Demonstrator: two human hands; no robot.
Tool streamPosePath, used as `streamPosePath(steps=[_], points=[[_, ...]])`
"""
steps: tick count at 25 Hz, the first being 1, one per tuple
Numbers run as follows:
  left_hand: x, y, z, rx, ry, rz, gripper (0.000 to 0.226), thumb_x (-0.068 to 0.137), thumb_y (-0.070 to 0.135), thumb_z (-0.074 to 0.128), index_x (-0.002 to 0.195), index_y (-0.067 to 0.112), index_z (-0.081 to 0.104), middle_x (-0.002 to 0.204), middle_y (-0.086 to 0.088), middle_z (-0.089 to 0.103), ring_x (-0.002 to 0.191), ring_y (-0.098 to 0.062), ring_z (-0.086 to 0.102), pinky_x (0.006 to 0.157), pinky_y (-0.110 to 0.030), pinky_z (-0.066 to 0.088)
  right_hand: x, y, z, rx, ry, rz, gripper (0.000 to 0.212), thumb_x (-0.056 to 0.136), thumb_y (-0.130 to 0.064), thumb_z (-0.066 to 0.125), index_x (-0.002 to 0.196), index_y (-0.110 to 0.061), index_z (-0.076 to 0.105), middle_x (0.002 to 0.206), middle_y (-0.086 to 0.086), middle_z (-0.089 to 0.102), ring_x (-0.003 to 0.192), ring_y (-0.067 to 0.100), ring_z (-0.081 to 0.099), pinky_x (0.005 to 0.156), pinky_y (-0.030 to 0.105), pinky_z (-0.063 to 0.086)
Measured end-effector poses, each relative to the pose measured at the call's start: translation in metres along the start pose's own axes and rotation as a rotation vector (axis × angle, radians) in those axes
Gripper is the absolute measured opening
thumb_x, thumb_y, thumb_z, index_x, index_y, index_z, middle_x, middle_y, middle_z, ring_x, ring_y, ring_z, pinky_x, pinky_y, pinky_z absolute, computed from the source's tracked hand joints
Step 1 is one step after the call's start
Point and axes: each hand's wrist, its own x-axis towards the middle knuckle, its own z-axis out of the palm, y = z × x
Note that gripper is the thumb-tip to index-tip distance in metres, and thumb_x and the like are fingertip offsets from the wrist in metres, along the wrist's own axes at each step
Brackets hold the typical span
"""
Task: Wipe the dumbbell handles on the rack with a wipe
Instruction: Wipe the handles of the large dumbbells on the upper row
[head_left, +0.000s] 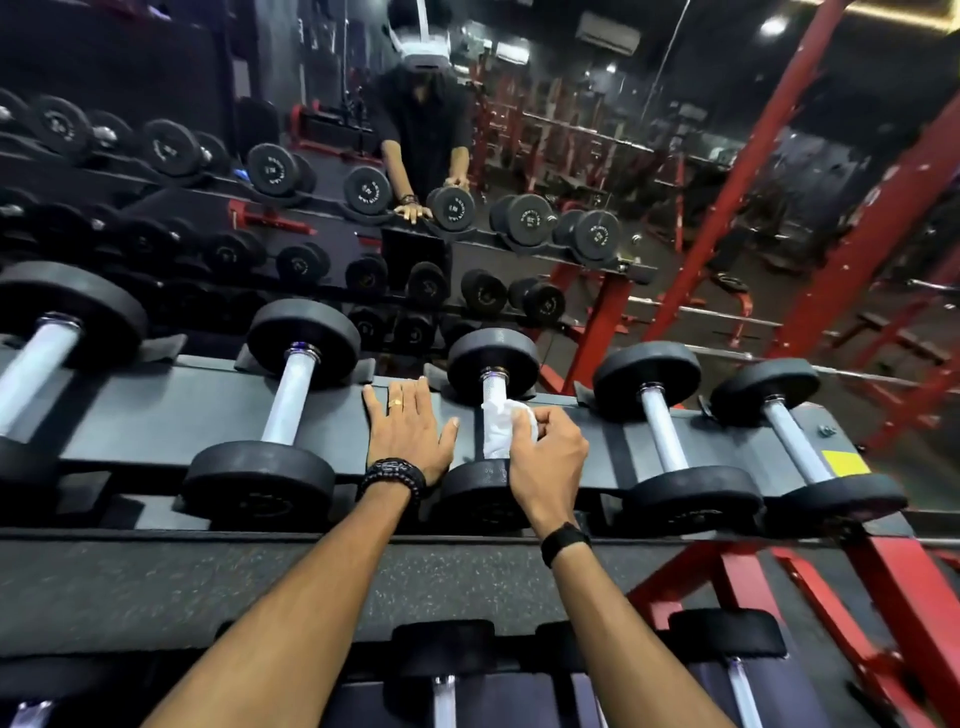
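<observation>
Both forearms extend from the bottom edge over a lower rack tier toward the top tier of the rack (156, 410). Left hand (408, 428): flat, fingers straight, palm resting on the grey shelf between 2 dumbbells; a ring and a dark beaded bracelet (395, 475) are visible. Right hand (545, 457): fingers curled, grasping a white wipe (501, 428) against the handle (493, 387) of the 3rd dumbbell from the left. 5 dumbbells sit on this tier. A mirror (571, 156) behind the rack reflects the person and red frames.
</observation>
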Motion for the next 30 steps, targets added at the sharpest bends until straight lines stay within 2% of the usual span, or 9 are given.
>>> streamPosePath(steps=[4,9,11,15,20,24,26,28,30], points=[[0.000,-0.001,-0.001,-0.014,0.009,0.017,0.070,0.100,0.057,0.022,0.159,0.020,0.011,0.159,-0.015,0.029,0.149,-0.029,0.019,0.118,-0.063,-0.004,0.002,0.001,0.000,0.039,-0.045,-0.007,0.021,0.093,-0.025,0.060,0.074,-0.014,0.060,0.065,-0.006,0.059,0.059,0.006,0.051,0.052,0.010,0.035],[0.000,0.003,-0.004,-0.012,0.004,0.014,0.059,0.101,0.056,0.022,0.156,0.034,0.022,0.155,-0.013,0.032,0.147,-0.026,0.021,0.117,-0.063,-0.005,0.007,0.007,-0.002,0.083,-0.124,-0.030,0.020,0.093,-0.026,0.059,0.078,-0.013,0.062,0.068,-0.006,0.061,0.061,0.008,0.053,0.054,0.016,0.038],[0.001,-0.001,-0.004,-0.022,0.002,0.001,0.063,0.097,0.059,0.016,0.155,0.036,0.026,0.153,-0.012,0.034,0.145,-0.026,0.025,0.117,-0.063,-0.003,0.011,0.013,0.004,0.114,-0.189,0.042,0.021,0.091,-0.026,0.063,0.074,-0.014,0.062,0.066,-0.006,0.061,0.059,0.009,0.052,0.056,0.023,0.040],[0.004,-0.001,-0.002,-0.025,0.025,-0.004,0.085,0.080,0.062,-0.005,0.153,0.037,0.031,0.148,-0.010,0.040,0.141,-0.026,0.029,0.116,-0.062,-0.001,0.038,0.039,-0.005,0.377,-0.615,0.312,0.035,0.084,-0.018,0.075,0.058,-0.017,0.052,0.059,-0.001,0.047,0.059,0.012,0.039,0.052,0.026,0.031],[0.006,0.001,0.001,-0.031,0.053,-0.012,0.080,0.082,0.063,0.002,0.150,0.037,0.035,0.145,-0.009,0.043,0.140,-0.026,0.031,0.116,-0.062,-0.001,0.079,0.043,-0.009,-0.091,-1.096,0.270,0.041,0.077,-0.040,0.081,0.061,-0.021,0.048,0.053,-0.003,0.039,0.042,0.008,0.028,0.041,0.019,0.019],[0.007,-0.001,0.002,-0.028,0.072,-0.014,0.076,0.084,0.063,0.006,0.149,0.037,0.037,0.146,-0.009,0.043,0.140,-0.026,0.031,0.117,-0.061,-0.001,0.083,0.023,0.022,-0.511,-1.114,-0.036,0.045,0.074,-0.050,0.078,0.075,-0.017,0.049,0.063,-0.003,0.051,0.054,0.011,0.043,0.047,0.023,0.033],[0.005,-0.001,0.000,-0.025,0.070,-0.013,0.069,0.089,0.062,0.013,0.150,0.037,0.035,0.147,-0.009,0.041,0.141,-0.026,0.029,0.117,-0.061,-0.001,0.094,0.036,0.020,-0.318,-1.284,-0.012,0.038,0.077,-0.043,0.078,0.081,-0.011,0.057,0.071,0.006,0.061,0.063,0.014,0.048,0.054,0.024,0.036],[0.004,0.000,0.001,-0.029,0.064,-0.010,0.062,0.095,0.061,0.024,0.151,0.037,0.032,0.149,-0.010,0.040,0.143,-0.026,0.028,0.118,-0.062,-0.001,0.102,0.049,0.009,-0.029,-1.443,0.218,0.037,0.073,-0.035,0.080,0.096,-0.011,0.063,0.075,0.007,0.062,0.060,0.010,0.048,0.052,0.021,0.035],[0.005,0.000,0.001,-0.027,0.076,-0.012,0.060,0.096,0.060,0.029,0.152,0.037,0.031,0.150,-0.010,0.040,0.143,-0.026,0.028,0.118,-0.062,-0.001,0.102,0.050,0.010,-0.103,-1.415,0.180,0.037,0.075,-0.037,0.080,0.095,-0.012,0.061,0.071,0.002,0.052,0.054,0.009,0.039,0.047,0.020,0.028]])
